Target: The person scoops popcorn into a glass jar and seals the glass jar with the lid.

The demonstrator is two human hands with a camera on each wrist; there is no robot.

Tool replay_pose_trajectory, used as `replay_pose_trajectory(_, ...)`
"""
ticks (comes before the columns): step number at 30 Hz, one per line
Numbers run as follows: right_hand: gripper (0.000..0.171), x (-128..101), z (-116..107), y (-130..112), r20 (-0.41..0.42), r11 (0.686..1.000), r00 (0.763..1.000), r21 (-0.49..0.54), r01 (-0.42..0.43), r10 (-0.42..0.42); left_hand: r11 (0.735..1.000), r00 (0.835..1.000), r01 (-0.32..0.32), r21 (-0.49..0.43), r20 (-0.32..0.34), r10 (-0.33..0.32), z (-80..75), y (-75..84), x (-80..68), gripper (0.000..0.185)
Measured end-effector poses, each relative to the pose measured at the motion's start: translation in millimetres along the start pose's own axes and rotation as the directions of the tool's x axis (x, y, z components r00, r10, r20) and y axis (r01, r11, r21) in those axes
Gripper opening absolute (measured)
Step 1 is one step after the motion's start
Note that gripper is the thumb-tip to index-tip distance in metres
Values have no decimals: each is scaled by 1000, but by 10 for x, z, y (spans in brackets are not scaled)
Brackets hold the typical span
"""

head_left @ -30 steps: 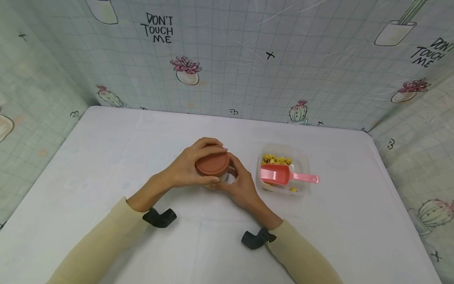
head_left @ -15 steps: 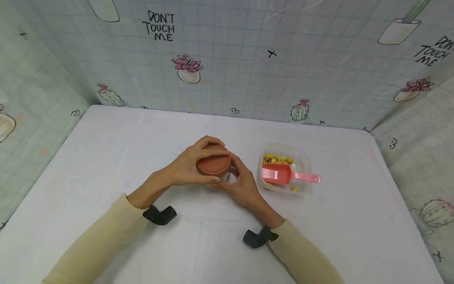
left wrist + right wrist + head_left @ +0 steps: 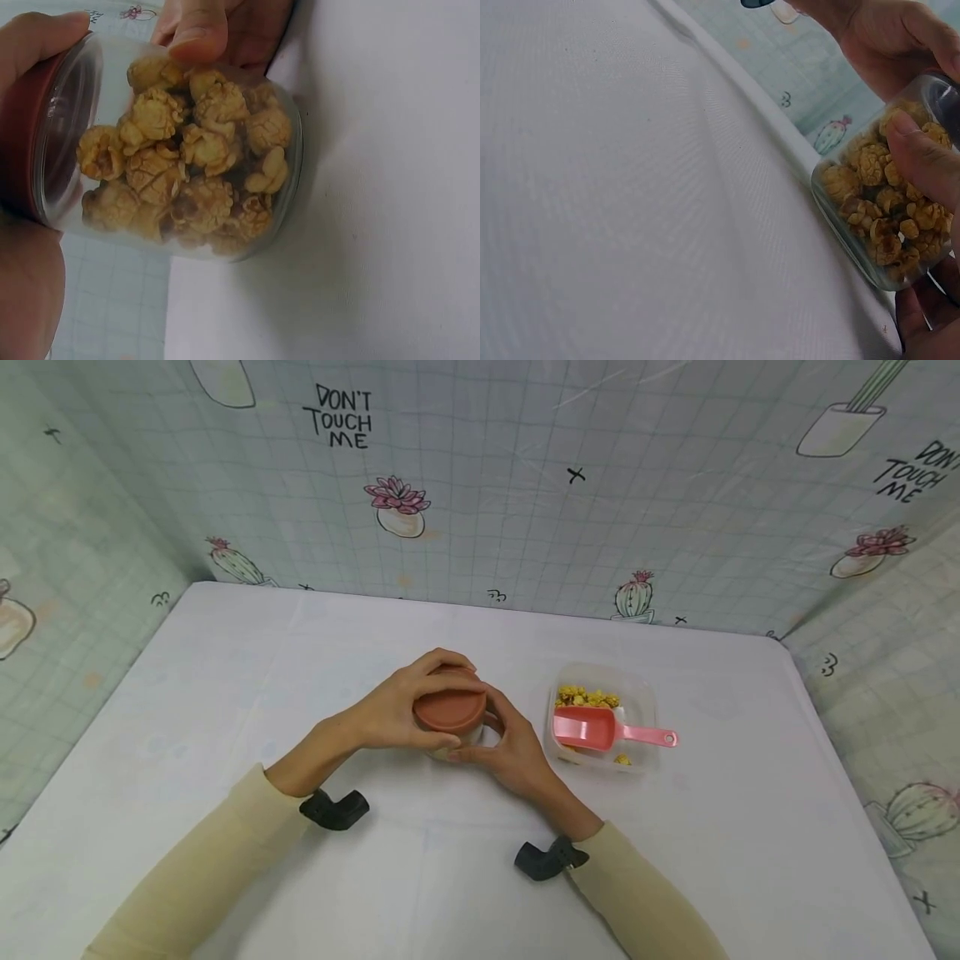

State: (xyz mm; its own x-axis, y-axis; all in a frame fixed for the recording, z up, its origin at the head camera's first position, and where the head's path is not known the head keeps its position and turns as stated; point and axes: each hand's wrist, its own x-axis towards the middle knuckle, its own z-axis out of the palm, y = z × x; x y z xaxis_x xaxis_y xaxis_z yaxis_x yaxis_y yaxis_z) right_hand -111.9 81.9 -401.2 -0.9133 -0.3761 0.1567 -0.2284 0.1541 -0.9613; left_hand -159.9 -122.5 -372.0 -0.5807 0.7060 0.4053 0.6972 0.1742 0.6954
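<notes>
A clear glass jar (image 3: 187, 165) (image 3: 885, 217) full of yellow-brown popcorn stands near the middle of the white table (image 3: 225, 693). A red-brown lid (image 3: 450, 710) (image 3: 19, 142) sits on its mouth. My left hand (image 3: 401, 710) curls over the lid from the left, fingers on its far rim and thumb on its near edge. My right hand (image 3: 510, 743) grips the jar's glass body from the right, its thumb (image 3: 922, 157) pressed on the wall. In the head view the hands hide most of the glass.
To the right of the jar a clear plastic tub (image 3: 645, 693) holds some popcorn and a pink scoop (image 3: 600, 731), whose handle sticks out over the right rim. Patterned cloth walls (image 3: 525, 485) close in the table at the back and both sides.
The hands and jar stay in place. My left wrist has shifted slightly, as if turning the lid.
</notes>
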Motion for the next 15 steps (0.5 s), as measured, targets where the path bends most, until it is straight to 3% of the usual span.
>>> replay_pose_trajectory(6, 84, 11, 6, -7, 6, 1000, 1000, -12, -20, 20, 999, 1000, 6, 48, -12, -5, -8, -20, -42, 64)
replay_pose_trajectory(11, 85, -33, 4, -29, 25, 999, 999, -43, -32, 33, 994, 994, 81, 70, -73, -76, -40, 0, -178, 77)
replay_pose_trajectory(15, 85, -98, -86, 3, 14, 992, 997, -99, -75, 77, 978, 984, 134, 157, -141, -112, -144, 71, -328, 85)
